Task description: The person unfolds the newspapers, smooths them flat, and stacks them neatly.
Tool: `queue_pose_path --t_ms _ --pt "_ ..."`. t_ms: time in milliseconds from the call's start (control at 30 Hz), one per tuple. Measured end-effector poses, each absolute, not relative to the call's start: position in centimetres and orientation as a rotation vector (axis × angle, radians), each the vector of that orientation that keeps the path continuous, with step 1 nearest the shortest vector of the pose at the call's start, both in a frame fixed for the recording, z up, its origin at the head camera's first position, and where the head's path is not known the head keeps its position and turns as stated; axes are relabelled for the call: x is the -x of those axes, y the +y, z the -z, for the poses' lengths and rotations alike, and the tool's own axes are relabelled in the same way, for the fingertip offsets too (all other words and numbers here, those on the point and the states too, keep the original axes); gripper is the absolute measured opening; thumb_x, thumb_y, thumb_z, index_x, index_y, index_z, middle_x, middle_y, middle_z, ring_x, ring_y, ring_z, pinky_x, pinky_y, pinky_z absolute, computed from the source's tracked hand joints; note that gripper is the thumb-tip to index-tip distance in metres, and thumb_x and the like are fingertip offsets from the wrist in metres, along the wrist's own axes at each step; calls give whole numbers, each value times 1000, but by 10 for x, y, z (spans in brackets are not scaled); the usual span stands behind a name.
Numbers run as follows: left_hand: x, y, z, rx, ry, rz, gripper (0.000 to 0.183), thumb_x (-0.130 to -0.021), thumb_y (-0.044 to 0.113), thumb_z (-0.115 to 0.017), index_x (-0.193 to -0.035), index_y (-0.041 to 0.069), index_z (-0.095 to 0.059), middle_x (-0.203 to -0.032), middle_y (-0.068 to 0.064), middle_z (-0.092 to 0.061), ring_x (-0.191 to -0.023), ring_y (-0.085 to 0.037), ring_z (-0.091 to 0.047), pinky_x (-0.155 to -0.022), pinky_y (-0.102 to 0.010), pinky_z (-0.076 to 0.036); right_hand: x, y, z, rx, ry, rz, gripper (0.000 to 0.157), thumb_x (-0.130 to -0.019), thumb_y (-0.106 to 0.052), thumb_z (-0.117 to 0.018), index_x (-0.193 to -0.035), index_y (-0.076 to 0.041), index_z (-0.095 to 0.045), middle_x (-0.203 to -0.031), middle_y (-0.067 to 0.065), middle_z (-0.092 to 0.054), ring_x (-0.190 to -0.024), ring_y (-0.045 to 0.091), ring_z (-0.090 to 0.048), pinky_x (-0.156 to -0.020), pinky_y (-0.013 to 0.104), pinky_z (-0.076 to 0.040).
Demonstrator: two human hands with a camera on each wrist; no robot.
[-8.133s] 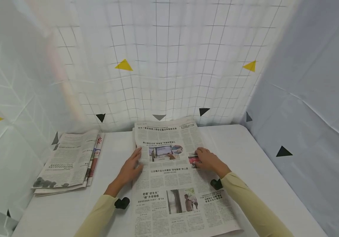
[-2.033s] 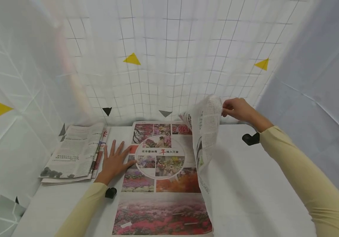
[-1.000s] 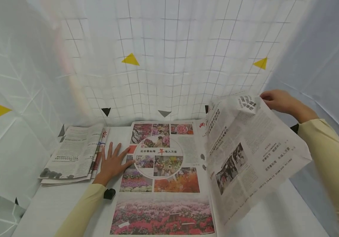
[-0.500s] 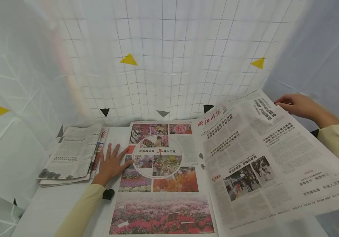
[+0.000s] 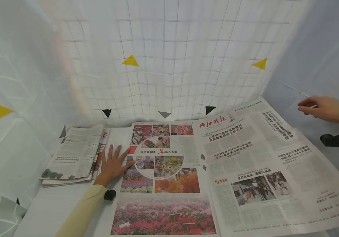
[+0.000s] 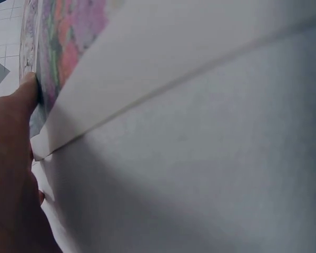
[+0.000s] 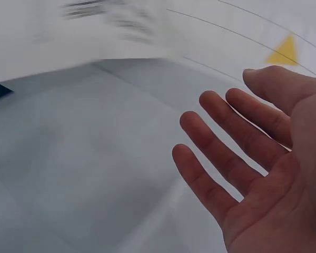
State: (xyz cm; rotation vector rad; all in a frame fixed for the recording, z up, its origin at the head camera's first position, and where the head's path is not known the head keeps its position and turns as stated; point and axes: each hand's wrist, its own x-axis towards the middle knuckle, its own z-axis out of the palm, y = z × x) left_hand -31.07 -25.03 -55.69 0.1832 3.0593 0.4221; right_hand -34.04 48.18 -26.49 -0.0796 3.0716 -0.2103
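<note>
A newspaper (image 5: 193, 144) lies spread out, with a colourful flower-photo page on the left and a printed front page on the right. My left hand (image 5: 113, 166), fingers spread, rests on the left margin of the photo page; the left wrist view shows the thumb on the page edge (image 6: 68, 47). Off the upper right edge of the newspaper, my right hand (image 5: 324, 107) hovers in the air. In the right wrist view its fingers (image 7: 216, 153) are extended and apart from the paper, holding nothing.
Folded newspapers (image 5: 72, 154) are stacked at the left of the white table (image 5: 59, 210). A white grid-patterned curtain (image 5: 169, 65) with yellow and black triangles rises behind, and a grey-white sheet (image 5: 320, 59) hangs at the right.
The right hand has swung the front page over to the right, released it and moved away; the page has settled lower. My left hand has stayed on the left margin over the last two seconds.
</note>
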Motion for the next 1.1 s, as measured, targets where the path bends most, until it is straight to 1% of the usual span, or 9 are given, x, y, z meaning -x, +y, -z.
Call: queue_pose_path --t_ms 33,67,133,267,300,400,633,867,1100 --pt "312 -251 557 -190 3056 -426 84 -94 69 -55 -163 27 -31 -173 -20 -14 -160 -49 6 -124 -72 13 340 483 261 57 3087 193 62 -110 -34 -42 -134 23 -42 -126 50 -48 -104 62 -56 -83 66 -52" --pt "312 -251 558 -187 3054 -418 85 -94 71 -54 -163 28 -30 -173 -19 -14 -160 -49 6 -124 -71 13 341 485 257 34 3126 152 64 -110 -39 -41 -132 22 -44 -125 49 -50 -103 59 -57 -83 67 -51" --pt "312 -252 558 -176 3051 -418 85 -94 72 -53 -163 28 -30 -174 -19 -13 -161 -48 6 -124 -71 13 341 484 246 20 3169 130 64 -110 -39 -40 -132 20 -44 -125 48 -50 -104 60 -56 -86 71 -48" --pt "309 -254 557 -157 3061 -439 84 -94 71 -54 -163 27 -31 -174 -19 -12 -160 -49 7 -124 -71 14 340 471 233 14 3213 105 61 -111 -38 -38 -134 18 -43 -128 47 -48 -107 60 -53 -92 74 -45" --pt "309 -255 556 -156 3063 -444 84 -95 69 -55 -163 26 -32 -174 -20 -12 -160 -49 7 -124 -71 14 339 465 231 25 3189 139 60 -111 -36 -37 -137 19 -41 -132 49 -43 -112 64 -48 -94 77 -41" --pt "308 -254 554 -155 3061 -440 82 -96 66 -55 -163 26 -31 -174 -20 -10 -160 -49 8 -123 -72 13 338 451 237 79 3158 142 58 -111 -35 -38 -139 17 -42 -136 48 -43 -118 64 -46 -96 77 -40" --pt "306 -247 556 -158 3026 -430 81 -98 66 -53 -164 27 -27 -174 -19 -7 -160 -49 11 -123 -72 14 342 427 270 241 3070 226 55 -110 -30 -43 -144 12 -41 -142 43 -46 -125 60 -48 -98 73 -43" --pt "305 -246 557 -151 3018 -453 82 -97 67 -53 -164 27 -27 -174 -19 -6 -160 -48 11 -123 -72 15 357 402 318 289 3019 350 63 -108 -29 -49 -151 14 -30 -152 41 -34 -133 60 -42 -105 75 -38" --pt "306 -245 559 -127 3009 -469 83 -97 67 -53 -165 27 -24 -175 -18 -3 -160 -48 11 -123 -72 16 356 377 373 338 2943 407 70 -109 -31 -50 -155 14 -23 -157 45 -22 -139 64 -31 -111 76 -31"
